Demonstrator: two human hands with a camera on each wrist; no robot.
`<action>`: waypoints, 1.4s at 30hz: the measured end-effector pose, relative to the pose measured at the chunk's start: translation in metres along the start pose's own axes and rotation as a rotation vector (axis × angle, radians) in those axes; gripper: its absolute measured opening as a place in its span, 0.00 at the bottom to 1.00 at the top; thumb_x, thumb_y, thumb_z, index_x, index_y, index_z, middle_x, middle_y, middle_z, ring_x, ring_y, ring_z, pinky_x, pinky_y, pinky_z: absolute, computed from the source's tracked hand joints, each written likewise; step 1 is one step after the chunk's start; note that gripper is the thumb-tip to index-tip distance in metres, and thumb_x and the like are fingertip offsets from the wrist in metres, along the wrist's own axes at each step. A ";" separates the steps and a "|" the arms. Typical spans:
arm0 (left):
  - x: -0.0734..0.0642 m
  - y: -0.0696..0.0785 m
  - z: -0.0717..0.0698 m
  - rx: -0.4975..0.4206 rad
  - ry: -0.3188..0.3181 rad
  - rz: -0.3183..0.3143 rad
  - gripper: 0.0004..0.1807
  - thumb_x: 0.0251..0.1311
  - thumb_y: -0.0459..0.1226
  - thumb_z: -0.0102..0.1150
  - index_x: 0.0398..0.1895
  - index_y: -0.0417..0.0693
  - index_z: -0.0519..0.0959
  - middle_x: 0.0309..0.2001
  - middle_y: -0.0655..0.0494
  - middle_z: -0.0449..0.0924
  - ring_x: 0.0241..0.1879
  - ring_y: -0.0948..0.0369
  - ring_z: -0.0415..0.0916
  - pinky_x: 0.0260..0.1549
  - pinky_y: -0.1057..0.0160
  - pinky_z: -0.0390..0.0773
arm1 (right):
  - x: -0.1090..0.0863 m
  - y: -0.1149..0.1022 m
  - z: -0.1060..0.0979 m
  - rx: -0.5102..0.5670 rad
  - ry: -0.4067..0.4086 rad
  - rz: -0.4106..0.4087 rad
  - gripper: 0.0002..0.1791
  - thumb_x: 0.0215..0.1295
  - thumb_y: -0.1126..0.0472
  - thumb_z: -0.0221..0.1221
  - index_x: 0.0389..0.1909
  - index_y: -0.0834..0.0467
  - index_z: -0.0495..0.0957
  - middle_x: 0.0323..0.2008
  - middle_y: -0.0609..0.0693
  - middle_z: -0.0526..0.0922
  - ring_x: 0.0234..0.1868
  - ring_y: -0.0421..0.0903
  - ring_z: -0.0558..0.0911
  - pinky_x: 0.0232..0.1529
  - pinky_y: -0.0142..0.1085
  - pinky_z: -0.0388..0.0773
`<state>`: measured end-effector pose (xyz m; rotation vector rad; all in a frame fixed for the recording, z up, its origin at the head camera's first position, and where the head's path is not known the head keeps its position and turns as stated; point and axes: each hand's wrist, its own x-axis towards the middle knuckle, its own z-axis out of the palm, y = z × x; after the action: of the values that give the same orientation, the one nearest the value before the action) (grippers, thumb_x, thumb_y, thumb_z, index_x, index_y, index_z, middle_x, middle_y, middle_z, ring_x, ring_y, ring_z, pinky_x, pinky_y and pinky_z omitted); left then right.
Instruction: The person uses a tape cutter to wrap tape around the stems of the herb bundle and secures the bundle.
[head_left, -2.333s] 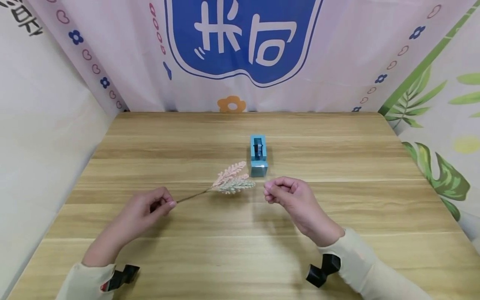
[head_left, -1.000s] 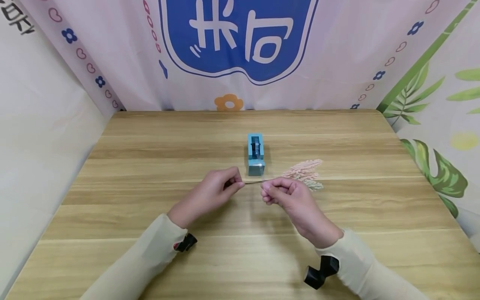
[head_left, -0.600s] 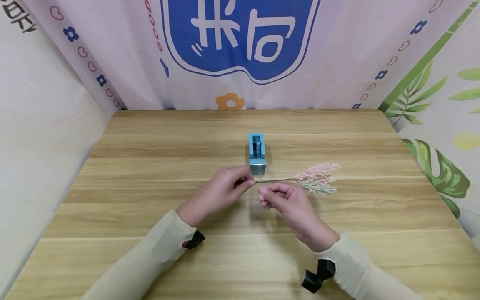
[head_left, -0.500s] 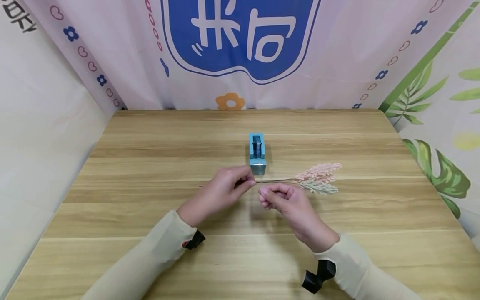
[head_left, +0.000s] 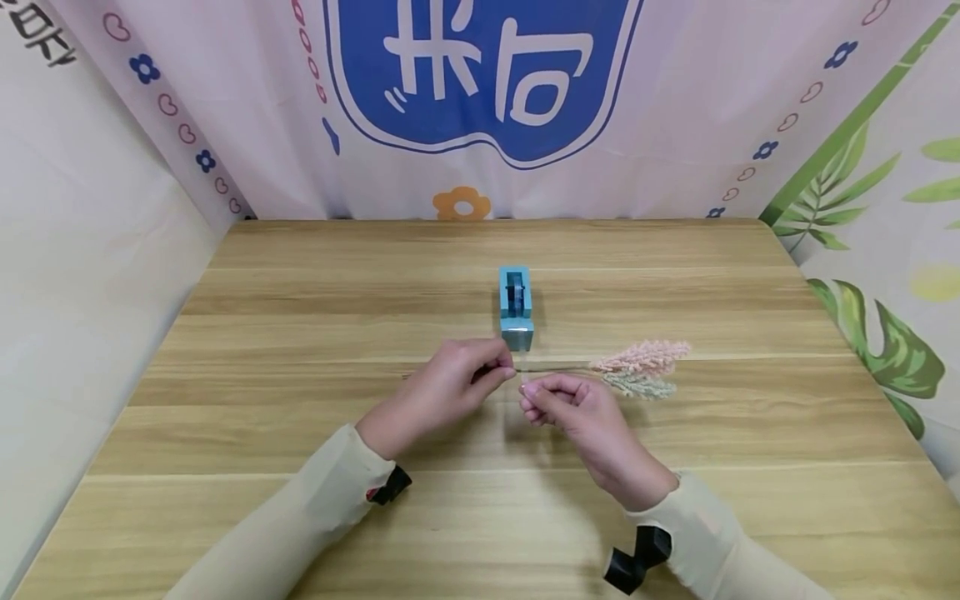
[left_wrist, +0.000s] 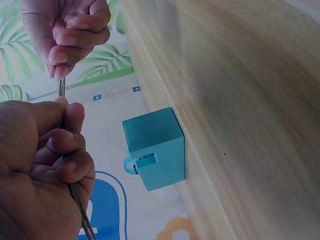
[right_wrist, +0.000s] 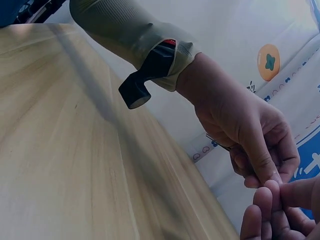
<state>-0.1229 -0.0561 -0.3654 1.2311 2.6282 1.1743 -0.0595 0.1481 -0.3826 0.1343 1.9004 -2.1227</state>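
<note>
Head view, from above, facing forward and down over the table (head_left: 480, 533); left wrist view, close beside the left hand (left_wrist: 40, 160), tilted; right wrist view, close, tilted, towards the left sleeve (right_wrist: 120, 25); first two share the dispenser (left_wrist: 157, 150)

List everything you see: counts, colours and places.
Wooden table: one, light brown, foreground
Boxy tape dispenser: one, blue, centre
Narrow tape strip: one, clear, at dispenser
Feathery artificial flower sprig: one, pink and green, before dispenser
Printed fabric backdrop: one, pinkish white and blue, behind
Printed side sheets: two, white, left, right
Boxy wrist cameras: two, black, wrists
Fabric sleeves: two, beige, forearms
Left hand: one, bare, holding sprig
Right hand: one, bare, pinching tape
</note>
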 end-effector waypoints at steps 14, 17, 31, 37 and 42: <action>-0.001 0.001 -0.001 -0.016 0.012 0.008 0.03 0.73 0.32 0.62 0.45 0.45 0.83 0.31 0.55 0.84 0.27 0.68 0.70 0.27 0.70 0.74 | 0.008 0.005 -0.001 -0.012 0.032 0.008 0.11 0.76 0.65 0.60 0.49 0.70 0.82 0.32 0.41 0.89 0.36 0.36 0.87 0.45 0.32 0.85; 0.000 0.001 -0.002 -0.020 0.003 0.008 0.09 0.73 0.31 0.61 0.51 0.46 0.85 0.39 0.54 0.89 0.30 0.68 0.74 0.31 0.70 0.77 | 0.010 0.006 0.000 0.002 0.038 0.000 0.10 0.76 0.65 0.60 0.48 0.70 0.82 0.32 0.41 0.89 0.35 0.37 0.87 0.46 0.33 0.86; 0.001 0.002 -0.002 -0.017 -0.007 -0.002 0.10 0.72 0.29 0.61 0.48 0.46 0.88 0.46 0.54 0.91 0.44 0.64 0.86 0.41 0.68 0.85 | 0.017 0.013 -0.001 0.038 0.087 -0.017 0.14 0.74 0.69 0.61 0.53 0.75 0.79 0.33 0.42 0.91 0.37 0.38 0.88 0.47 0.32 0.86; 0.001 0.003 -0.002 -0.011 -0.015 -0.007 0.09 0.72 0.29 0.61 0.47 0.47 0.88 0.45 0.55 0.91 0.39 0.67 0.82 0.37 0.70 0.82 | 0.019 0.014 0.000 0.063 0.105 -0.023 0.10 0.74 0.69 0.61 0.51 0.71 0.81 0.32 0.41 0.91 0.39 0.38 0.89 0.48 0.33 0.86; 0.001 0.004 -0.002 -0.011 -0.009 -0.004 0.08 0.71 0.29 0.62 0.45 0.47 0.88 0.44 0.54 0.91 0.36 0.67 0.80 0.35 0.70 0.80 | 0.019 0.015 -0.001 0.062 0.105 -0.017 0.11 0.74 0.68 0.61 0.52 0.70 0.82 0.33 0.41 0.91 0.39 0.38 0.88 0.47 0.32 0.85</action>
<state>-0.1220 -0.0546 -0.3612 1.2255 2.6132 1.1780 -0.0734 0.1447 -0.4020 0.2478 1.8999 -2.2278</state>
